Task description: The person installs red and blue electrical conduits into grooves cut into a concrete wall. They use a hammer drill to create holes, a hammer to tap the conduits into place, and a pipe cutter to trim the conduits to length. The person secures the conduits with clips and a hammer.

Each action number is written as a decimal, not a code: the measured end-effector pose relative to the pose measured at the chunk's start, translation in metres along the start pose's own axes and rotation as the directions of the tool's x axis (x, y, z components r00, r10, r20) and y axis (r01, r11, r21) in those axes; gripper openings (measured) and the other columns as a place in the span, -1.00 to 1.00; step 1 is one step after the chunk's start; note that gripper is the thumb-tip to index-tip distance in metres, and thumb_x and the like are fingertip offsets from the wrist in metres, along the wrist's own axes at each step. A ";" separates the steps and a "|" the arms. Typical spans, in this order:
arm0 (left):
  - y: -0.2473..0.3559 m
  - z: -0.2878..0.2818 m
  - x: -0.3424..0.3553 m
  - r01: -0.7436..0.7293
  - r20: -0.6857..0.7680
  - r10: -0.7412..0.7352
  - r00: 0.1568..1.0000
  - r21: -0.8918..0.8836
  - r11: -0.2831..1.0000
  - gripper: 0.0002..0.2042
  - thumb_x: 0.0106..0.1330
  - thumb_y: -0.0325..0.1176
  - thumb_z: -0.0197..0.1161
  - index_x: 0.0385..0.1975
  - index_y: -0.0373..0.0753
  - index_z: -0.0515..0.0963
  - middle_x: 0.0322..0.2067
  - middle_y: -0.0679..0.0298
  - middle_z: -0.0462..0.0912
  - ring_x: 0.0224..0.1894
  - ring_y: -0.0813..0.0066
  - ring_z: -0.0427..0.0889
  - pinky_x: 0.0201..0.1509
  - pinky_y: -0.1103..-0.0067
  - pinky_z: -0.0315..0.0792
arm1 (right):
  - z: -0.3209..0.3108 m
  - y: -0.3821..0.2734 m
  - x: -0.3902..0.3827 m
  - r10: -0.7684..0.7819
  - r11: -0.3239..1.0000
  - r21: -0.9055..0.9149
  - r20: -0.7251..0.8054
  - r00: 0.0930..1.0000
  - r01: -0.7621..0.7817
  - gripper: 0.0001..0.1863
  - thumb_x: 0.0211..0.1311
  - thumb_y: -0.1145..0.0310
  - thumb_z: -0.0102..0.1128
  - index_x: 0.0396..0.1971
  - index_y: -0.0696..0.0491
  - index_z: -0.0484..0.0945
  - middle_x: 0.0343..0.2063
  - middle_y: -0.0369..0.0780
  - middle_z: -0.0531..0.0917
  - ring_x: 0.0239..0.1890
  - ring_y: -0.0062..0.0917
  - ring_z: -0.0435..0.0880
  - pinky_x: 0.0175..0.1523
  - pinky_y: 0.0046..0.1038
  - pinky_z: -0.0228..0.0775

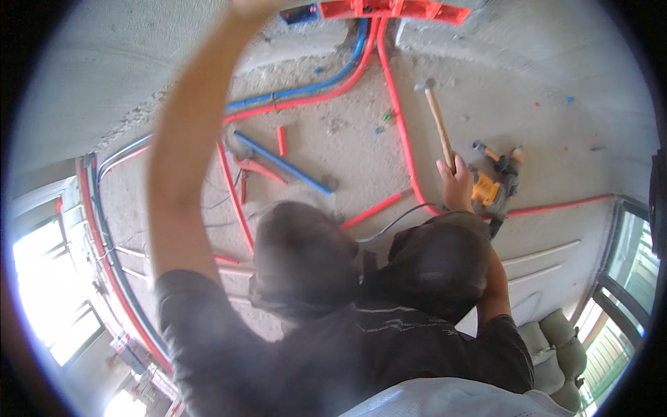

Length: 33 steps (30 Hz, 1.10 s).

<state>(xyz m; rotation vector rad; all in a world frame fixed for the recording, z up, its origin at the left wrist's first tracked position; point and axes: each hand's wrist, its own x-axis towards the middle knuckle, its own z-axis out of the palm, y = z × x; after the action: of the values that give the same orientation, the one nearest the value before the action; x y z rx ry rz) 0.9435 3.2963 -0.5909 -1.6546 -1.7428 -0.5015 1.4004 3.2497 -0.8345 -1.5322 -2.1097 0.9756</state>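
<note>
My left arm reaches up to the top edge, where my left hand (251, 7) is partly cut off beside a row of red junction boxes (394, 10) with a blue one (300, 14) at its left end; its fingers cannot be made out. My right hand (455, 181) grips the wooden handle of a hammer (439, 118), its metal head raised toward the top right. Red conduit (397, 118) and blue conduit (299, 91) curve down from the boxes along the grey concrete.
A yellow-and-black power tool (490, 189) lies beside my right hand. Red pliers (262, 169), a loose blue pipe (283, 162) and short red pieces (281, 139) lie in the middle. Bundled pipes (111, 257) run along the left. Grey sacks (559, 347) sit at lower right, near windows.
</note>
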 end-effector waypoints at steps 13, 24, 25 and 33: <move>0.053 -0.027 -0.498 0.599 0.524 -0.844 -0.115 0.714 0.362 -0.49 0.37 -0.06 0.12 0.19 -0.28 0.47 0.14 0.00 0.55 0.22 0.00 0.56 0.25 0.10 0.46 | 0.048 0.065 -0.105 -0.060 0.949 -0.267 0.368 0.928 0.167 -0.51 0.37 0.20 0.25 0.21 0.11 0.48 -0.07 0.04 0.69 -0.05 0.03 0.67 0.05 -0.01 0.47; 0.055 -0.124 -0.648 0.931 0.541 -0.813 -0.217 0.366 -0.005 -0.51 0.40 -0.31 0.21 0.29 -0.35 0.42 -0.13 -0.13 0.69 -0.04 -0.10 0.70 0.03 0.17 0.53 | 0.137 0.030 -0.088 -0.716 0.473 0.060 0.607 0.344 0.879 -0.78 0.19 0.38 0.14 -0.19 0.04 0.65 -0.09 -0.21 0.62 0.04 -0.25 0.58 0.18 -0.21 0.46; 0.055 -0.129 -0.616 0.944 0.526 -0.822 -0.217 0.326 -0.040 -0.51 0.41 -0.31 0.21 0.29 -0.35 0.42 -0.13 -0.13 0.69 -0.04 -0.09 0.70 0.03 0.18 0.53 | 0.150 0.046 -0.091 -0.685 0.502 0.004 0.612 0.394 0.865 -0.83 0.18 0.35 0.15 -0.26 0.02 0.63 -0.15 -0.23 0.61 0.00 -0.27 0.60 0.12 -0.22 0.49; 0.049 -0.198 -0.366 0.879 0.485 -0.794 0.366 0.100 0.466 -0.54 0.50 -0.30 0.20 0.35 -0.23 0.44 0.01 -0.10 0.67 0.01 -0.02 0.70 0.10 0.28 0.53 | 0.211 0.123 -0.102 -0.735 0.470 -0.101 0.506 0.451 0.877 -0.87 0.13 0.21 0.21 -0.43 -0.08 0.60 -0.29 -0.27 0.60 -0.20 -0.34 0.65 -0.21 -0.20 0.56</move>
<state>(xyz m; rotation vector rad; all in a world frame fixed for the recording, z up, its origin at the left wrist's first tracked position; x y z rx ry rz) 1.0203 2.9038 -0.7152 -0.8274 -3.0150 -0.7601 1.3860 3.1088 -1.0576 -0.1591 -2.9503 0.5363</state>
